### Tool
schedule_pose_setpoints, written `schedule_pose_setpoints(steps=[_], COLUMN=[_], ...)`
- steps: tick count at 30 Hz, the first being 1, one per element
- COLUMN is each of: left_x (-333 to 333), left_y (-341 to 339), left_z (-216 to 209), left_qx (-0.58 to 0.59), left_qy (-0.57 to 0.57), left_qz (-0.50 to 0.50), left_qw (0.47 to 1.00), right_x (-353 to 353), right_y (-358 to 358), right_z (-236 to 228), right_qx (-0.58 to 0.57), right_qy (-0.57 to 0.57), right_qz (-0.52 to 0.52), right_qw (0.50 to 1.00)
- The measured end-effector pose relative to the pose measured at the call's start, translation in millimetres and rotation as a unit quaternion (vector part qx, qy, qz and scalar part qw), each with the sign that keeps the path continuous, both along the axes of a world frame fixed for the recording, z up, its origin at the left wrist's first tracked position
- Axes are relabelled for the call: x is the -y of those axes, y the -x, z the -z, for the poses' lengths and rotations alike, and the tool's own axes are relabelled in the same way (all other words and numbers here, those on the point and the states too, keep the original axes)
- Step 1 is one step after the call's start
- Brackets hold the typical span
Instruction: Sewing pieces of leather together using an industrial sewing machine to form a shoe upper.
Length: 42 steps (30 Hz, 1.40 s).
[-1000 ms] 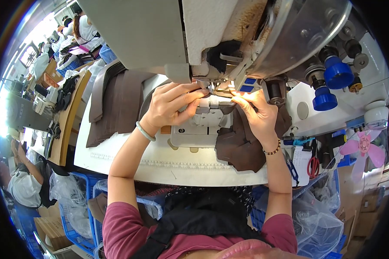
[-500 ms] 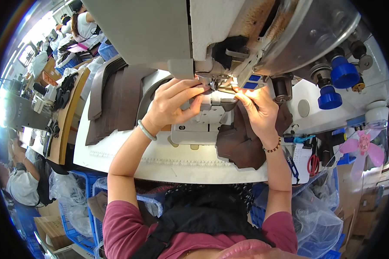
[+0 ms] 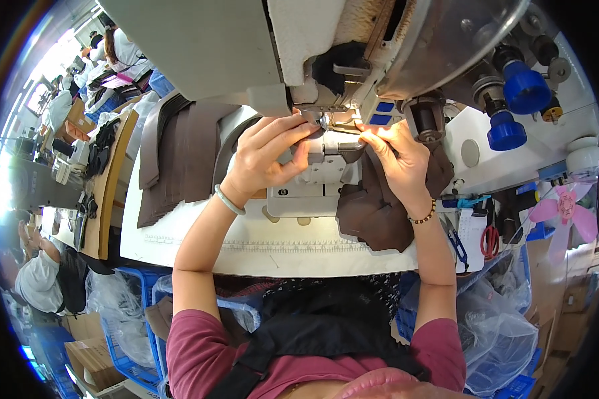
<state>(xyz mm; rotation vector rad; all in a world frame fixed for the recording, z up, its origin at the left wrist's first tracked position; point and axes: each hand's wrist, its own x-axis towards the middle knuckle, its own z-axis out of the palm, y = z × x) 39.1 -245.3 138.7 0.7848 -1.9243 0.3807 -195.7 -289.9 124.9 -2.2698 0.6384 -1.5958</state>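
Observation:
A sewing machine [image 3: 199, 50] fills the upper middle, its lamp lighting the needle area [image 3: 336, 123]. To the left of the needle, my left hand [image 3: 267, 153] has its fingertips drawn together; what they press on is too small and dark to tell. On the other side my right hand [image 3: 400, 159] pinches with thumb and forefinger close to the presser foot, and its hold is also unclear. Bunched dark brown pieces of leather-like material [image 3: 376, 216] lie beneath my right wrist. A stack of flat dark brown pieces [image 3: 186, 156] rests on the left of the white table [image 3: 293, 263].
Red-handled scissors [image 3: 489, 243], blue snips [image 3: 457, 246] and a pink fan [image 3: 566, 209] are at the right. Blue knobs [image 3: 506, 131] jut from the machine. Blue crates [image 3: 130, 332] with clear plastic bags flank my lap. Other people [image 3: 43, 276] sit at the left.
The whole view has shifted slightly, so the machine sits a little higher and further left. Both hands keep nearly the same pose at the needle, and the brown pieces look much the same.

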Motion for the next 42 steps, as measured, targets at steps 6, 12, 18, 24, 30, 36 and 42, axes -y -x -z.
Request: schedule_pose_setpoints(steps=[6, 12, 18, 24, 30, 36, 42], left_x=[8, -5, 1, -27, -17, 17, 4], left_y=[3, -12, 11, -5, 8, 2, -43], left_z=[-4, 3, 6, 20, 20, -1, -18], left_qx=[0.0, 0.018, -0.04, -0.054, -0.571, -0.654, -0.594], left_qy=[0.01, 0.008, 0.032, 0.069, -0.429, -0.438, -0.323], left_qz=[0.008, 0.015, 0.051, -0.013, 0.171, 0.265, 0.001], left_qw=[1.0, 1.0, 0.997, 0.996, 0.679, 0.557, 0.737], right_x=[6, 1, -12, -13, -9, -8, 5], right_y=[1, -5, 10, -4, 7, 1, 16], right_z=[-5, 3, -1, -1, 0, 8, 22], right_qx=[0.013, -0.011, -0.034, -0.043, -0.059, -0.057, -0.058], right_qy=[0.021, 0.12, 0.043, 0.049, 0.048, 0.037, 0.047], right_qz=[0.001, 0.068, 0.045, 0.014, 0.027, 0.006, 0.109], right_qw=[1.0, 0.99, 0.997, 0.998, 0.997, 0.998, 0.991])
